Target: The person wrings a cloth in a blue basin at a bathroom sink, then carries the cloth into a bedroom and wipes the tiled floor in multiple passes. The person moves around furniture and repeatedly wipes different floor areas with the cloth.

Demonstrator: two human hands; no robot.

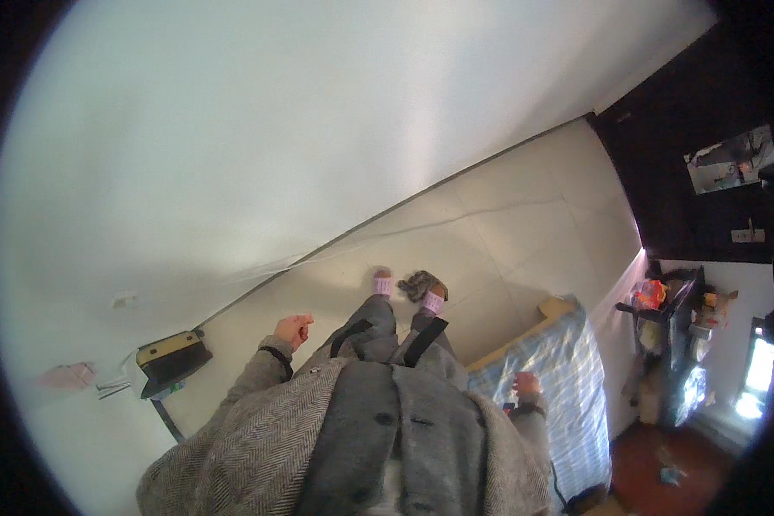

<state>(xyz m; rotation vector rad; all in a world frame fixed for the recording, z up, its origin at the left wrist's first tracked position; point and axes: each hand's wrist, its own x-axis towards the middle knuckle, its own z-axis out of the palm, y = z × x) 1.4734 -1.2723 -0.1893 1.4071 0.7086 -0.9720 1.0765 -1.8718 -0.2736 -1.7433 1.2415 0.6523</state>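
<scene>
My left hand (pixel 294 330) hangs beside my left leg, over the pale floor. Its fingers are curled in, and nothing shows in them. My right hand (pixel 527 384) is low on my right side, in front of a bed's blue-and-white checked cover (pixel 568 370). It is small in the picture, and how far its fingers are bent is unclear. My feet wear slippers with pink straps (pixel 433 301). A crumpled grey cloth (pixel 418 285) lies against my right foot.
A white wall (pixel 275 129) rises ahead, and a thin cable (pixel 421 225) runs along its foot. A yellow-and-black case (pixel 172 359) stands at left. On the right are a dark door (pixel 662 189), a cluttered rack (pixel 679 322) and a reddish floor (pixel 654 460).
</scene>
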